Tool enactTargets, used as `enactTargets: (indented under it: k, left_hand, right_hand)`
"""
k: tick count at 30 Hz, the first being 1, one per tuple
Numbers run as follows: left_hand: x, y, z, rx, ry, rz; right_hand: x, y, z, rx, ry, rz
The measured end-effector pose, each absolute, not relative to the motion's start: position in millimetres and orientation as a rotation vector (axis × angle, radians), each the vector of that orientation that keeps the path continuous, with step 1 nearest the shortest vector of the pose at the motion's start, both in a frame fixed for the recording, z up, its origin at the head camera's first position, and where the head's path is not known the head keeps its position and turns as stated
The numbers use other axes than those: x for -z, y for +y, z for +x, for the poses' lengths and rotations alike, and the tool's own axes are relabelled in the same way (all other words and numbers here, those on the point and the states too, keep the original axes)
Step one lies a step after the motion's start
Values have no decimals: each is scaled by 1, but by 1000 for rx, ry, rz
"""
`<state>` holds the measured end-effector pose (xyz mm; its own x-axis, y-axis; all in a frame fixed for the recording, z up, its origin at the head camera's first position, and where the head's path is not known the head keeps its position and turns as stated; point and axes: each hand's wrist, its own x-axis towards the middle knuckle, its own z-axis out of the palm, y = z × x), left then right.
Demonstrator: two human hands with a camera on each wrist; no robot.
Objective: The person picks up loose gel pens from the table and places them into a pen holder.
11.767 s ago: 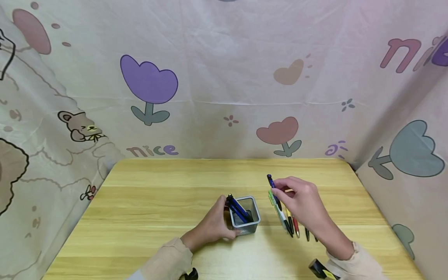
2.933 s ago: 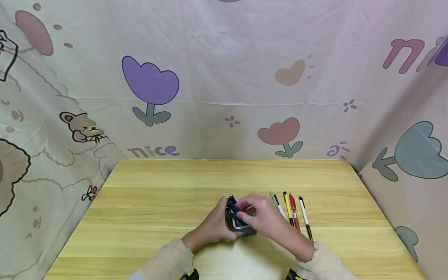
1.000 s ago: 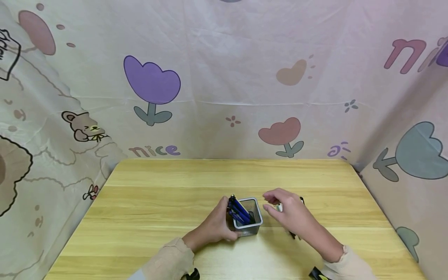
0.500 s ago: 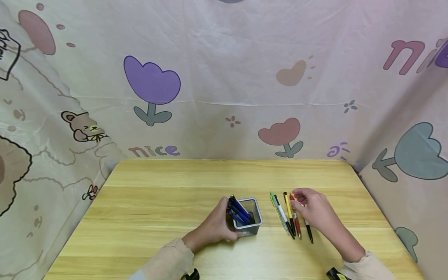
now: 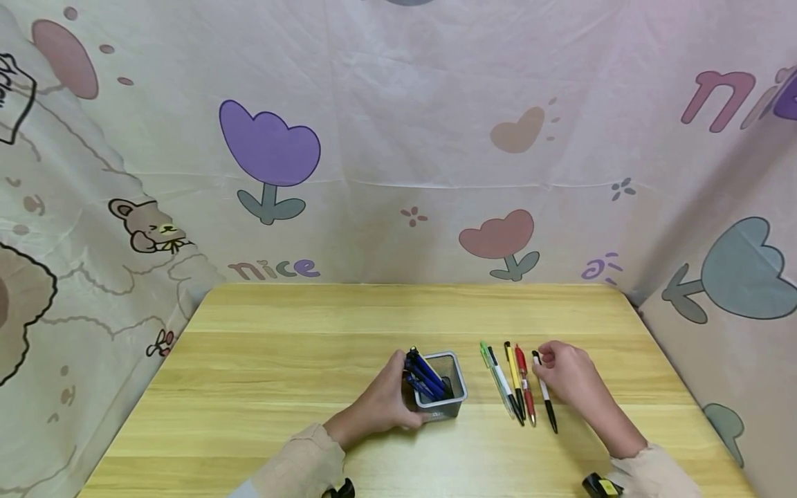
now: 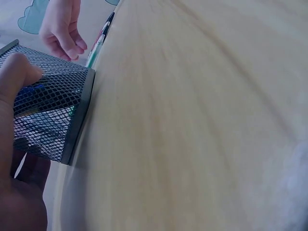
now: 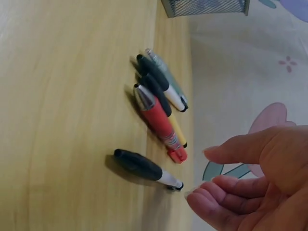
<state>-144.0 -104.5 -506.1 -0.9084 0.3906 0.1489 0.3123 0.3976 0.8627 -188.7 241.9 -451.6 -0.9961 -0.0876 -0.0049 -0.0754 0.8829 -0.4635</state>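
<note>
My left hand [image 5: 382,398] grips the side of a square metal mesh pen holder [image 5: 443,413], its thumb pressed on the mesh in the left wrist view. Several blue pens [image 5: 428,379] lean inside the holder. On the tabletop to its right lie a green-tipped clear pen [image 5: 484,353], a white pen with black ends [image 5: 499,375], a yellow-and-black pen [image 5: 513,373] and a red pen [image 5: 524,387]. My right hand [image 5: 573,377] is at the top end of the rightmost white-and-black pen [image 7: 139,165]. Its thumb and fingers are apart, with nothing between them in the right wrist view.
The wooden tabletop [image 5: 299,360] meets a printed cloth backdrop [image 5: 386,138] at its back edge. More cloth hangs along the left and right sides. A black-and-yellow device [image 5: 600,485] sits by my right sleeve.
My right hand has put another blue pen into the holder, then moved back right, over the loose pens, to the rightmost one. My left hand has stayed on the holder.
</note>
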Motion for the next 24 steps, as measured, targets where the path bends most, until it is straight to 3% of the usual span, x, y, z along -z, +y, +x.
enactTargets:
  k: [24]
  left_hand:
    - [508,-104,-144,-1540,2567,625]
  right_hand:
    - [458,257,-206,621,2843,-19]
